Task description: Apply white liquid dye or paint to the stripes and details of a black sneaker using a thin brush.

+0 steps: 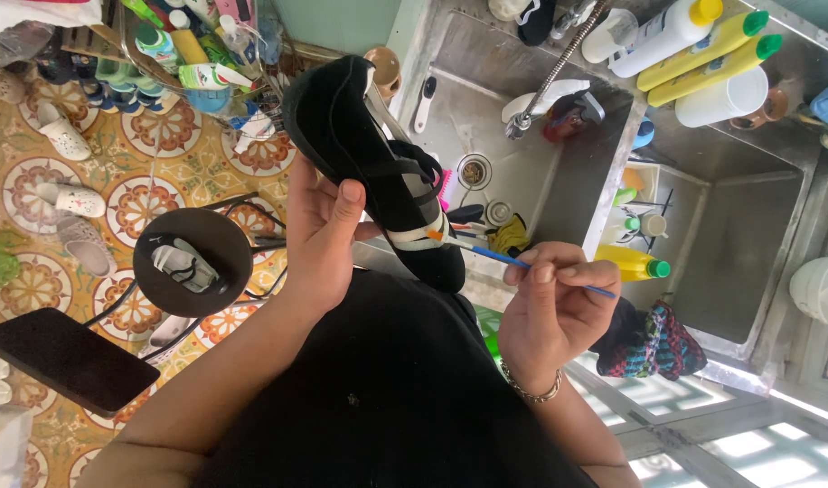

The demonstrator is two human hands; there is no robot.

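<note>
My left hand (322,237) holds a black shoe (369,154) by its side, thumb pressed on the upper, sole edge turned toward me. A white strip runs along the shoe's sole near the toe. My right hand (551,303) pinches a thin blue-handled brush (513,261) whose orange-and-white tip touches that white strip. A bracelet circles my right wrist. Both hands hover over my black-clothed lap, beside a steel sink (568,172).
The sink holds a drain, a tap hose (559,63), brushes and a cloth. Yellow bottles with green caps (703,54) stand on its rim. A round black stool (192,262), a dark phone (66,360) and loose sandals (66,199) lie on the patterned tile floor.
</note>
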